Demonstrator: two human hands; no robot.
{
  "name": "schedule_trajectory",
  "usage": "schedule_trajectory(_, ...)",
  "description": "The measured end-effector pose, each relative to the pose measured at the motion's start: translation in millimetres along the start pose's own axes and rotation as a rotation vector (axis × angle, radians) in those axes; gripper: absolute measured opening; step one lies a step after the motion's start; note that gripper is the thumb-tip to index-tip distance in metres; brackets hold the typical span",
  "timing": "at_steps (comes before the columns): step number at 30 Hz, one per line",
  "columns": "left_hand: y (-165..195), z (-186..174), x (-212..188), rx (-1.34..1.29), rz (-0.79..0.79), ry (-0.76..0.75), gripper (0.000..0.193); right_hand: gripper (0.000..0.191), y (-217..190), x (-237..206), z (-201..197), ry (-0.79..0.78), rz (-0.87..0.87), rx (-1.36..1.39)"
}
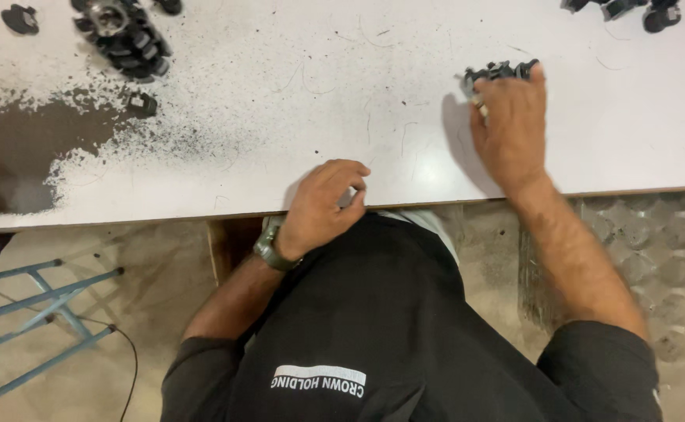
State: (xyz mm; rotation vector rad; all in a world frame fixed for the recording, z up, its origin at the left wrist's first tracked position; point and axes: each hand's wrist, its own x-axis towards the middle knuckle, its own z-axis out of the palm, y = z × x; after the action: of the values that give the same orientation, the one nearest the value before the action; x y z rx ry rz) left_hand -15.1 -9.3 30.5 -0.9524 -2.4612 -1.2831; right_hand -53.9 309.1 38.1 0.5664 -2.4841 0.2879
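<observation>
Fingers of the right hand (512,125) reach across the white counter (295,101) and close loosely over a small cluster of black parts (498,73), the fingertips resting on the cluster near the counter's far side; how firm the grip is cannot be told, since the hand covers much of it. At the near edge, the left hand (328,205) curls half shut with thumb and fingers pinched together on something small and pale, too hidden to identify. A dark wristwatch (272,248) sits on that wrist. The person wears a black shirt (373,328) and leans over the counter edge. Far to the left, a pile of black round parts (123,35) lies well apart from both hands, beside a worn brown patch (22,160) where the white surface has flaked away. More black parts (631,9) sit at the upper right corner. A blue metal stool frame (41,312) stands on the floor below.
</observation>
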Motion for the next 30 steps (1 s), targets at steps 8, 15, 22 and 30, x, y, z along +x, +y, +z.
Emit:
schedule_trajectory(8, -59.1, -123.5, -44.9, 0.613, -0.169, 0.232, 0.016, 0.03, 47.2, 91.3, -5.2, 0.29, -0.067, 0.005)
schedule_trajectory(15, -95.1, -188.5, -43.7, 0.756, -0.304, 0.445, 0.028, 0.018, -41.9, 91.1, 17.4, 0.07, -0.006, 0.434)
schedule_trajectory(22, -109.0, -188.4, -12.3, 0.776, -0.519, 0.313, 0.059, 0.012, -68.2, 161.9, 46.8, 0.007, 0.361, 0.748)
schedule_trajectory(30, -84.3, -113.1, 33.2, 0.593, -0.269, 0.157, 0.059, 0.009, -201.6, 101.9, 61.2, -0.445, 0.051, 1.069)
